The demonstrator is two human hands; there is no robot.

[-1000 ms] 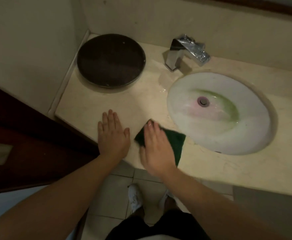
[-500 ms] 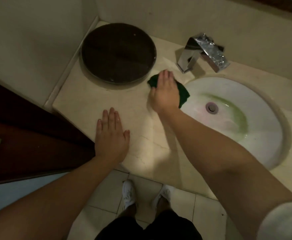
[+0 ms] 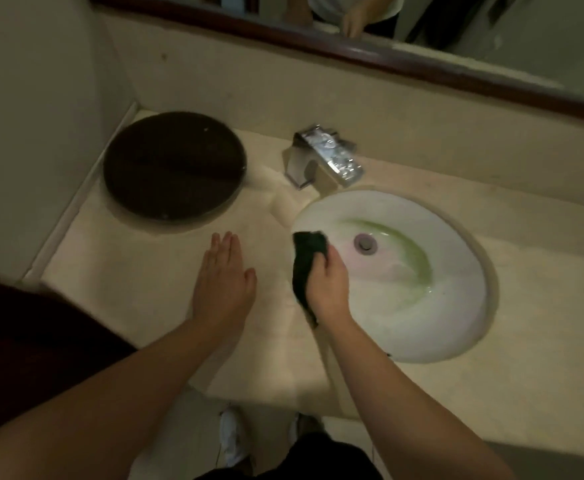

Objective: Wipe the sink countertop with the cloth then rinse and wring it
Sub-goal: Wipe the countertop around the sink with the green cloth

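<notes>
The right hand (image 3: 326,285) is gripping the bunched dark cloth (image 3: 306,263) at the sink's (image 3: 456,323) left rim, the left hand (image 3: 223,285) lying flat and empty on the worktop (image 3: 127,278); pressing it flatter would probably be wiping better.

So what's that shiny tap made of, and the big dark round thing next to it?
The shiny boxy tap looks like polished chrome-plated metal: it mirrors bright light. The dark round disc on the cream countertop looks like dark wood or stone, dull with faint streaks; I can't tell which.
</notes>
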